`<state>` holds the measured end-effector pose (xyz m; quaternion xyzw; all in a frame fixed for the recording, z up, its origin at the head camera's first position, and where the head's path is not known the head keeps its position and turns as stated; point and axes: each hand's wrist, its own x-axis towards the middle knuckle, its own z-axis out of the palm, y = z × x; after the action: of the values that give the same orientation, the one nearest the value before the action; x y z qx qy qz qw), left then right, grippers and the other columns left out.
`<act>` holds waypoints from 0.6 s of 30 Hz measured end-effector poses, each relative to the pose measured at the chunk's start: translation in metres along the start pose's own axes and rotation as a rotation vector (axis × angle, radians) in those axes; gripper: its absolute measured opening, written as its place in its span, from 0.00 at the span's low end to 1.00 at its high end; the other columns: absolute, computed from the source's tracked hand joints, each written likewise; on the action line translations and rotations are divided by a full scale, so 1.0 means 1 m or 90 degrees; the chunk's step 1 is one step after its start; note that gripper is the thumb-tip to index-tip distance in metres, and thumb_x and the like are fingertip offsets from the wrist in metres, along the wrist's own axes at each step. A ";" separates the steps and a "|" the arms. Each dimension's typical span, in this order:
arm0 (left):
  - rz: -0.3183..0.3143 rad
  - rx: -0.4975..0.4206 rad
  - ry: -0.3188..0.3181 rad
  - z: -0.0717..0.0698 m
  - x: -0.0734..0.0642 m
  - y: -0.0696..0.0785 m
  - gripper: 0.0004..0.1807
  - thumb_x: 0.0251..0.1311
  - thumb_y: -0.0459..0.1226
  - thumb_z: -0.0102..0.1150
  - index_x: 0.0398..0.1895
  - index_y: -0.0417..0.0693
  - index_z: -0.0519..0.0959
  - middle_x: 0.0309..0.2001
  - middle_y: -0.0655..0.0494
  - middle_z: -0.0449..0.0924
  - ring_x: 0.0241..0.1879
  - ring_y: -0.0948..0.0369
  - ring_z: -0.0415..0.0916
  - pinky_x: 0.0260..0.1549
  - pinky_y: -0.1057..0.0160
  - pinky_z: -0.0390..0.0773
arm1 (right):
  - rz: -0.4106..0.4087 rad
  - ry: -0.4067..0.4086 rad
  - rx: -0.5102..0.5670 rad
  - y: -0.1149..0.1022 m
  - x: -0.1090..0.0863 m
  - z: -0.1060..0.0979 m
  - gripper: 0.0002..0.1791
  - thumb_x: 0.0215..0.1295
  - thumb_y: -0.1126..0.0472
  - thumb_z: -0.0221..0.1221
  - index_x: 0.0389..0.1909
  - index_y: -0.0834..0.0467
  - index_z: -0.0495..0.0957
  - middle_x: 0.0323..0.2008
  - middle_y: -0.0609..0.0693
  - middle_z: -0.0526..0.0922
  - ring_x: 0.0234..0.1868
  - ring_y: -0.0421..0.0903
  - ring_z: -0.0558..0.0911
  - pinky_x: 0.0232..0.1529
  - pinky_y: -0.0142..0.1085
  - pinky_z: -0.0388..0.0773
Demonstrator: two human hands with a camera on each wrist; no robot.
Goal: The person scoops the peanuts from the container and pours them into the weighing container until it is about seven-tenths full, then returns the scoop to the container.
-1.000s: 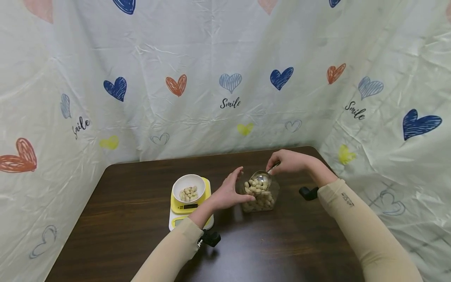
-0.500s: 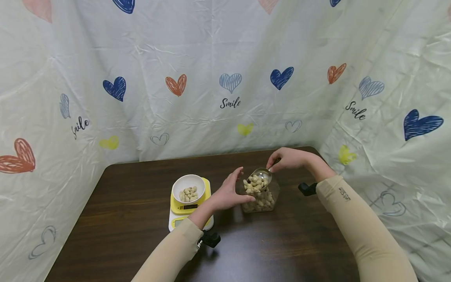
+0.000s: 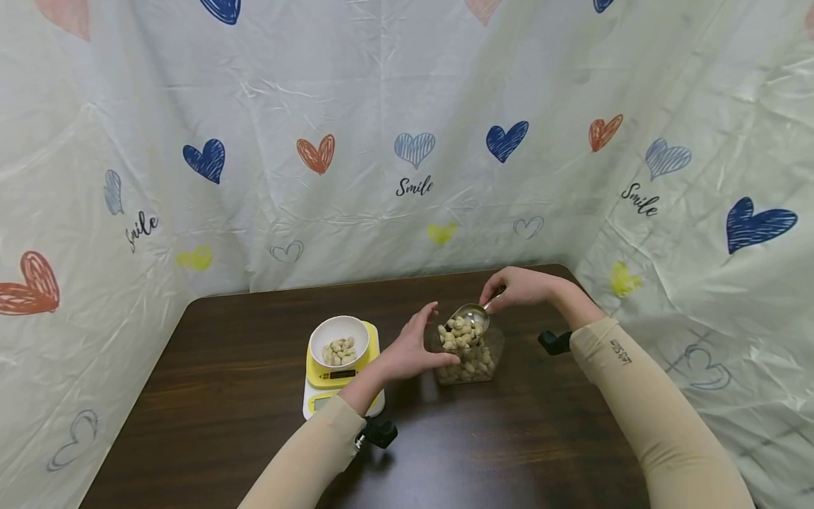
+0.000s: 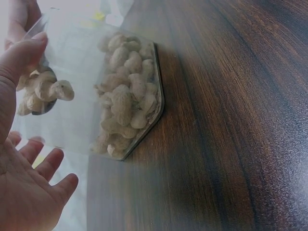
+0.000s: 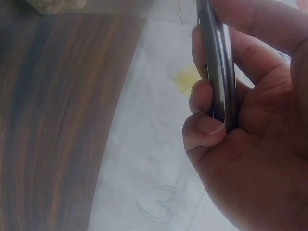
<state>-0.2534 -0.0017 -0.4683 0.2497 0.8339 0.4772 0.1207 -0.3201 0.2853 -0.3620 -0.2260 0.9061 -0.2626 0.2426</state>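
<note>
A clear plastic container [image 3: 499, 348] partly filled with unshelled peanuts [image 4: 122, 94] stands on the table. My left hand [image 3: 409, 353] spans its left side, thumb against the near wall and fingers spread toward the far side. In my right hand [image 3: 523, 289] I grip the handle [image 5: 221, 72] of a metal scoop [image 3: 478, 315]. The scoop is tilted down to the left at the container's mouth, heaped with peanuts [image 3: 459, 331]. In the left wrist view, the loaded scoop shows above the peanuts at the bottom, behind the clear wall.
Left of the container, a white bowl [image 3: 316, 341] with several peanuts [image 3: 339, 351] sits on a yellow and white kitchen scale [image 3: 314, 377]. My left forearm partly covers the scale. Behind the dark wooden table [image 3: 242, 375] hangs a white curtain [image 3: 356, 233] printed with hearts.
The scoop has lifted and tipped slightly, and more peanuts now lie in it. My right hand has shifted slightly up. My left hand stays where it was at the container.
</note>
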 end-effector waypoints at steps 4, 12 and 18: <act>-0.001 0.001 -0.001 0.000 0.000 0.000 0.61 0.55 0.55 0.75 0.83 0.62 0.44 0.77 0.54 0.55 0.75 0.52 0.57 0.66 0.46 0.66 | -0.004 -0.001 0.007 0.001 0.000 -0.001 0.13 0.67 0.55 0.67 0.49 0.55 0.86 0.49 0.50 0.83 0.46 0.48 0.80 0.50 0.50 0.77; -0.004 -0.004 -0.002 -0.001 -0.002 0.001 0.60 0.55 0.54 0.75 0.83 0.63 0.44 0.77 0.53 0.55 0.75 0.51 0.56 0.66 0.45 0.65 | -0.001 0.003 0.013 0.005 -0.005 -0.010 0.13 0.68 0.55 0.66 0.49 0.56 0.85 0.49 0.52 0.83 0.47 0.49 0.80 0.49 0.47 0.76; -0.005 -0.005 -0.002 -0.001 -0.002 0.002 0.61 0.55 0.55 0.75 0.83 0.63 0.44 0.77 0.52 0.55 0.75 0.50 0.56 0.66 0.45 0.66 | -0.003 0.007 0.047 0.004 -0.008 -0.015 0.14 0.68 0.56 0.67 0.50 0.57 0.85 0.48 0.53 0.83 0.47 0.50 0.79 0.49 0.46 0.76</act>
<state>-0.2516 -0.0028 -0.4662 0.2470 0.8328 0.4794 0.1247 -0.3231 0.2983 -0.3505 -0.2180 0.8967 -0.2974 0.2449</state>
